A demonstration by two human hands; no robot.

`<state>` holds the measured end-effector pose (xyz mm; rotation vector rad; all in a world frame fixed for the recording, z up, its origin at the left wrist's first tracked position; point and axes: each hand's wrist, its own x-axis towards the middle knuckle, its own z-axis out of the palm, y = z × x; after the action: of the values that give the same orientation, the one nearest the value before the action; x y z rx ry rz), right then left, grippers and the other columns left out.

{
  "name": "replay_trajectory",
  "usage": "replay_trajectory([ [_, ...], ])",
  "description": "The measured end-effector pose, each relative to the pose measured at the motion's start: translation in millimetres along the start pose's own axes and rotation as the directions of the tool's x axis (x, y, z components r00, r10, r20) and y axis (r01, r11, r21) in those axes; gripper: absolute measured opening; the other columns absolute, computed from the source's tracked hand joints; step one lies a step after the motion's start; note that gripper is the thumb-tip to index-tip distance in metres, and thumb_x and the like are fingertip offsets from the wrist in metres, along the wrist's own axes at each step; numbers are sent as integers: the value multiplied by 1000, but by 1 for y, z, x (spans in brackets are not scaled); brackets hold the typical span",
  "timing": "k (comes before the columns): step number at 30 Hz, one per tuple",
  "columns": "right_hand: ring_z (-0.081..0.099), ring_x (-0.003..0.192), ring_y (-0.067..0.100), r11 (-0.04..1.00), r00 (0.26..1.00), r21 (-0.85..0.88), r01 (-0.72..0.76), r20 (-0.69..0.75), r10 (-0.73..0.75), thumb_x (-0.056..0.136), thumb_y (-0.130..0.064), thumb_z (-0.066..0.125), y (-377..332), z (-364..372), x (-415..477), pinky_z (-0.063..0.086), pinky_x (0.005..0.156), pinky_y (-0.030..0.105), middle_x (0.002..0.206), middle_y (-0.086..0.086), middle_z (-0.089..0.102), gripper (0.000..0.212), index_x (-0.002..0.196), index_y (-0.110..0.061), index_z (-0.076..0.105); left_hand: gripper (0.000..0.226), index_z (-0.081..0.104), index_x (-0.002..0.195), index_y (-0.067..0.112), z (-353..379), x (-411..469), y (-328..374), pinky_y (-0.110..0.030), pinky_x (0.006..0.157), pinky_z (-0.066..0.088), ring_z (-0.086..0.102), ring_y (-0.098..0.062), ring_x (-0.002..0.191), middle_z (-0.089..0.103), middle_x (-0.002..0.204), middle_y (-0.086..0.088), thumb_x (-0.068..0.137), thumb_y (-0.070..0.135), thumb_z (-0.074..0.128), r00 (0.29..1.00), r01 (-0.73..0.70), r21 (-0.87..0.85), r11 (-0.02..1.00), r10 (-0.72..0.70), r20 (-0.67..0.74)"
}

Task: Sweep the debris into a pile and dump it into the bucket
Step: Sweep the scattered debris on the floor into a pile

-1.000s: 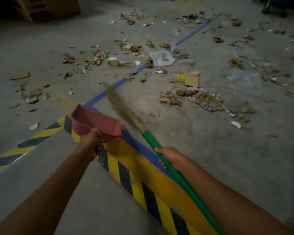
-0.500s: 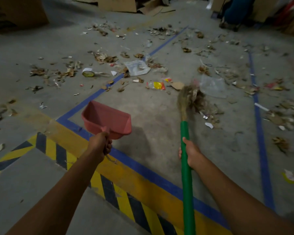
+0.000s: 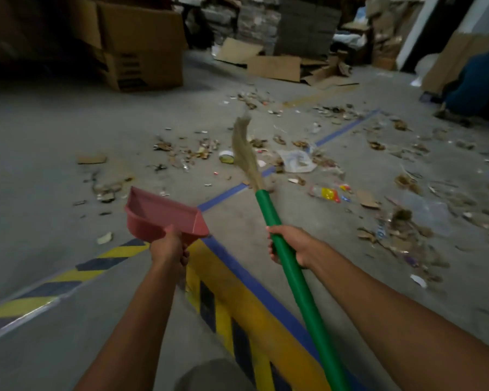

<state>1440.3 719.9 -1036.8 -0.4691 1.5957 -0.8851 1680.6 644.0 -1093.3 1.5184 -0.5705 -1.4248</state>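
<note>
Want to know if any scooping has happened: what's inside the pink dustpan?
The dustpan shows only bare pink plastic inside, with nothing lying in it. Its back edge by the handle is covered by the left hand gripping it.

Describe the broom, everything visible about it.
The broom has a glossy green handle, plastic by its look, and a narrow tuft of tan, straw-like bristles, blurred. It slants from the bottom right up and leftward, with the bristles farthest from the person, over the floor. The right hand grips the handle not far below the bristles. Whether the bristles touch the floor cannot be told.
</note>
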Motion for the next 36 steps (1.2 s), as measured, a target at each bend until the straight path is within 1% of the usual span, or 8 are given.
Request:
replay_trajectory([
  [4, 47, 45, 18, 953, 987, -259, 160, 69, -147, 90, -9, 58, -13, 83, 27, 41, 44, 25, 59, 8, 50, 14, 77, -5, 55, 35, 43, 68, 11, -50, 26, 15, -17, 35, 23, 35, -15, 39, 41, 58, -8, 100, 25, 48, 995, -36, -32, 999, 33, -98],
  [10, 49, 44, 17, 863, 931, -393, 318, 303, -205, 97, -32, 61, 18, 195, 83, 41, 40, 21, 61, 8, 52, 21, 88, -14, 57, 33, 49, 70, 9, -143, 57, 19, -15, 37, 25, 36, -14, 36, 45, 58, -9, 96, 28, 48, 944, -71, 37, 997, 79, -321],
  [15, 45, 42, 15, 826, 882, -507, 244, 470, 28, 96, -25, 63, 58, 259, 131, 39, 37, 18, 60, 7, 49, 18, 88, -10, 56, 36, 52, 71, 7, -209, 78, 13, -23, 45, 28, 37, -18, 47, 45, 60, -10, 98, 31, 47, 862, -72, 142, 987, 133, -489],
  [20, 40, 42, 13, 786, 822, -616, 50, 472, 318, 98, -25, 59, 99, 264, 173, 36, 38, 17, 58, 5, 44, 27, 80, -8, 50, 33, 51, 73, 10, -230, 100, -11, -22, 44, 28, 38, -18, 46, 45, 60, -9, 97, 32, 49, 808, -20, 194, 981, 130, -574],
  [25, 43, 38, 12, 917, 865, -374, -139, 405, 296, 97, -34, 61, 94, 204, 247, 37, 37, 19, 56, 5, 49, 28, 88, -7, 54, 31, 53, 77, 8, -200, 128, -23, -17, 35, 24, 36, -15, 40, 44, 59, -9, 100, 29, 51, 837, 1, 225, 974, 123, -534],
  [28, 43, 34, 13, 981, 937, -27, -191, 294, 191, 97, -31, 62, 69, 198, 277, 37, 35, 20, 53, 5, 47, 29, 82, -9, 51, 27, 53, 80, 9, -169, 139, -8, -16, 35, 23, 36, -15, 42, 44, 61, -8, 99, 29, 52, 862, 11, 257, 966, 121, -492],
  [31, 42, 29, 14, 946, 972, 267, -182, 192, 132, 96, -30, 64, 36, 217, 278, 37, 34, 20, 45, 3, 47, 28, 80, -12, 49, 30, 52, 75, 9, -147, 138, 24, -16, 32, 23, 36, -15, 41, 45, 60, -8, 99, 28, 53, 866, 55, 320, 946, 114, -487],
  [36, 44, 36, 16, 974, 977, 227, -29, 214, -21, 95, -26, 64, -3, 240, 264, 38, 39, 23, 53, 6, 49, 24, 79, -12, 54, 27, 52, 75, 5, -144, 144, 92, -14, 30, 24, 37, -16, 39, 46, 62, -11, 98, 19, 52, 814, 97, 397, 913, 157, -559],
])
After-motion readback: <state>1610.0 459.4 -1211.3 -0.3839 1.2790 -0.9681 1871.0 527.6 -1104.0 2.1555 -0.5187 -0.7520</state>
